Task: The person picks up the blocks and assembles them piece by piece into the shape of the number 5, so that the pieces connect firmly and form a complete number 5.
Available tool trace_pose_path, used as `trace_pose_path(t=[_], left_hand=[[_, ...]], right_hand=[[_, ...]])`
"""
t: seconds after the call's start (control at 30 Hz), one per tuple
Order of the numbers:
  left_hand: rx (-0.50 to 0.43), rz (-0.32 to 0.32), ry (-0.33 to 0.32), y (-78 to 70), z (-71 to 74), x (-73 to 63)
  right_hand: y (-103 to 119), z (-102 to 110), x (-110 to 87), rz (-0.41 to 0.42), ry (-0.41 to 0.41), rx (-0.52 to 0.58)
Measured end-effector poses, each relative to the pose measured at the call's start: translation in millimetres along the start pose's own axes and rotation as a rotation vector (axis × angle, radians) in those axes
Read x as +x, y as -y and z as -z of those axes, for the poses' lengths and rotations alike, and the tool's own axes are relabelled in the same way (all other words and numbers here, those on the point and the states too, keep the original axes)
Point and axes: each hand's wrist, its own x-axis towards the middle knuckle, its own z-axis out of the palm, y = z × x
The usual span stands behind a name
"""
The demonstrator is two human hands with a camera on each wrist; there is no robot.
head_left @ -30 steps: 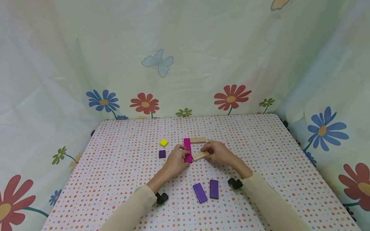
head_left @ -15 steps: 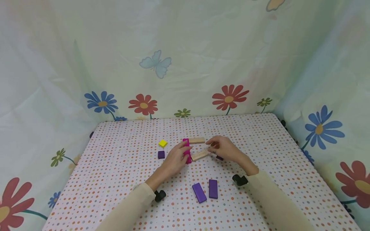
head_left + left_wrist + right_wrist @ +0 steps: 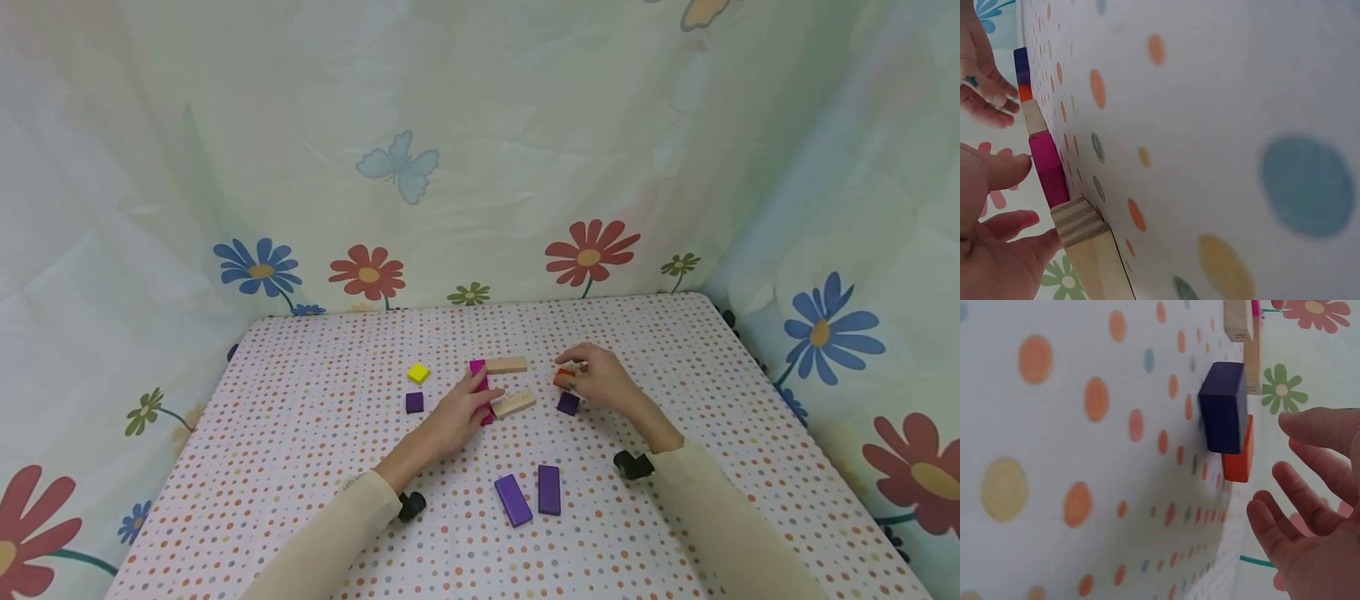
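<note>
My left hand [image 3: 452, 419] lies over a magenta block [image 3: 477, 367], fingers spread across it and partly covering it. In the left wrist view, its thumb tip is right at the magenta block [image 3: 1049, 169] and its fingers reach a natural-wood block [image 3: 1088, 234]. Two more natural-wood blocks [image 3: 507, 365] [image 3: 514, 405] extend from the magenta one toward the right. My right hand [image 3: 606, 385] hovers over an orange block [image 3: 564, 378], fingers loosely bent. The right wrist view shows those fingers apart from the orange block [image 3: 1239, 457] and the dark purple block [image 3: 1222, 409] beside it.
Left of the magenta block lie a yellow block [image 3: 418, 372] and a small dark purple block [image 3: 415, 402]. Two longer purple blocks [image 3: 513, 500] [image 3: 549, 490] lie nearer the front. A dotted cloth covers the table [image 3: 315, 467]; flowered curtain hangs behind and at the sides.
My right hand has let go of the nearer natural-wood block and moved right, over the orange block. My left hand's fingers have loosened and spread over the magenta block.
</note>
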Motion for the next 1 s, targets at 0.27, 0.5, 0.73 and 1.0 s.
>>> trace_pose_path(t=[0.27, 0.5, 0.73, 1.0], left_hand=[[0.003, 0.021, 0.054, -0.4, -1.0, 0.7], [0.012, 0.022, 0.061, -1.2, -1.3, 0.8], [0.010, 0.026, 0.064, -0.8, -1.4, -0.1], [0.020, 0.031, 0.061, 0.8, -2.2, -0.2]], right_hand=[[-10, -8, 1.3, -0.023, 0.009, -0.025], [-14, -12, 5.4, -0.029, -0.007, -0.050], [-16, -14, 7.3, -0.047, -0.002, -0.054], [-14, -14, 7.5, -0.047, 0.001, -0.048]])
